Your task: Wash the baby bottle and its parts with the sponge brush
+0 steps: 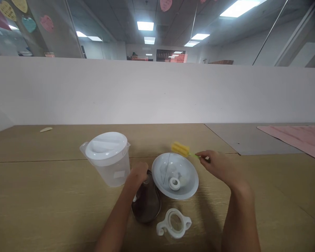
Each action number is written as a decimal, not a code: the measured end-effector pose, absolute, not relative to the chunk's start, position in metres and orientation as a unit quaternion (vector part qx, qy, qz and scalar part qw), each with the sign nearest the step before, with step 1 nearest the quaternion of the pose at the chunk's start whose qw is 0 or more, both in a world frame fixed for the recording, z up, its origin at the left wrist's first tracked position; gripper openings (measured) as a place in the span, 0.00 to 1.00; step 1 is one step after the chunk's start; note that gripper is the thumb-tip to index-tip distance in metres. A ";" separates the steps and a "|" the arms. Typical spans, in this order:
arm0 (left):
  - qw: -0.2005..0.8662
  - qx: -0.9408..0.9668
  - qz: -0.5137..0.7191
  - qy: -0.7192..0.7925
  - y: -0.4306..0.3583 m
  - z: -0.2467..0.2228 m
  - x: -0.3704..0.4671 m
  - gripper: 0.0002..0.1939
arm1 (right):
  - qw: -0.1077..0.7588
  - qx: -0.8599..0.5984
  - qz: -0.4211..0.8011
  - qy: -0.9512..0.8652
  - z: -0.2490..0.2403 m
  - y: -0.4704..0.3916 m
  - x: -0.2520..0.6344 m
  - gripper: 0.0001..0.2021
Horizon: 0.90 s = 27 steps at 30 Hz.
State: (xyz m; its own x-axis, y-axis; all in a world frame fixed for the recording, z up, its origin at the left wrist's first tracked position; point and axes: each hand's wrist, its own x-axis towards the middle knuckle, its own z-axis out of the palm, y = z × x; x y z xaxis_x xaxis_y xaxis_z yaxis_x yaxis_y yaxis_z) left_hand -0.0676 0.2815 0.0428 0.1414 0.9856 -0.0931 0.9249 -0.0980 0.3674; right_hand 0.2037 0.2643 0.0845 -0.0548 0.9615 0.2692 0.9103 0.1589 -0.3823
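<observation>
My right hand [211,162] pinches the thin green handle of a yellow sponge brush [180,149], held above the far right rim of a white bowl [191,187]. In the bowl lie a small white ring [174,183] and clear pieces that are hard to make out. My left hand [139,173] is closed at the top of a dark brown, rounded object [147,203], just left of the bowl; its fingertips are partly hidden. Nearer me, a white ring-shaped part with side lugs [185,224] lies on the table.
A clear pitcher with a white lid [107,145] stands left of my left hand. A small pale flat piece [46,129] lies at the far left of the brown table [55,196]. Pink cloth [299,138] covers the far right. A white partition [157,92] rises behind.
</observation>
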 end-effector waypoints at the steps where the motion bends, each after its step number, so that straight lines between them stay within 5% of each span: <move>1: 0.162 0.738 0.074 0.651 0.281 0.044 -0.068 0.08 | 0.204 -0.650 0.055 -0.730 0.082 0.266 0.205 0.14; 14: 0.115 0.848 -0.007 0.518 0.260 0.053 -0.013 0.12 | 0.046 -0.696 0.124 -0.706 0.075 0.286 0.186 0.11; 21: 0.082 0.858 -0.010 0.507 0.261 0.023 0.003 0.13 | 0.058 -0.636 0.168 -0.751 0.082 0.274 0.178 0.13; 27: 0.074 0.863 0.004 0.500 0.258 0.043 -0.001 0.15 | 0.087 -0.594 0.154 -0.785 0.078 0.279 0.177 0.12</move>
